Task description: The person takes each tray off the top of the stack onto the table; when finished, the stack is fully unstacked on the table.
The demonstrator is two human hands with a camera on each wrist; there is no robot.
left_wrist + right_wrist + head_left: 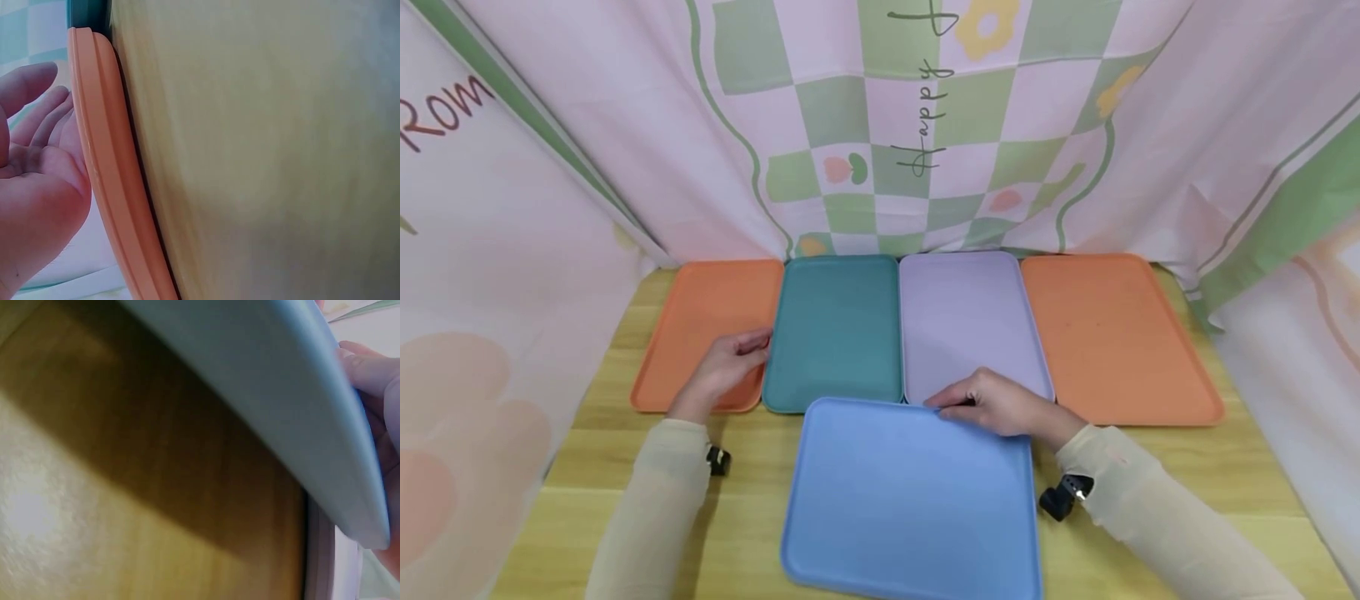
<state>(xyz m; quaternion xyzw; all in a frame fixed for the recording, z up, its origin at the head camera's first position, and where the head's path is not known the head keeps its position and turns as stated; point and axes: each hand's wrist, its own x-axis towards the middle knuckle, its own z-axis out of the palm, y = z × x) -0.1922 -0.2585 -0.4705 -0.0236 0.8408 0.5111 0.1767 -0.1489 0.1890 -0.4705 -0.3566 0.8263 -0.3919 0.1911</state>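
A blue tray [910,508] is at the near middle. My right hand [1000,404] pinches its far edge between thumb and fingers. Seen from the right wrist, the tray's outer wall [262,381] stands off the wooden table and casts a shadow below. My left hand [726,367] hovers over or rests on the left orange tray [707,292], its fingertips beside the rim of the teal tray [835,333]. In the left wrist view its fingers [37,125] are loosely bent with nothing between them. Whether they touch either tray, I cannot tell.
Right of the teal tray, a lavender tray [962,317] and another orange tray [1112,342] continue the row along the table's back. The wooden table [587,500] shows in front. Printed curtains [895,125] hang behind and at both sides.
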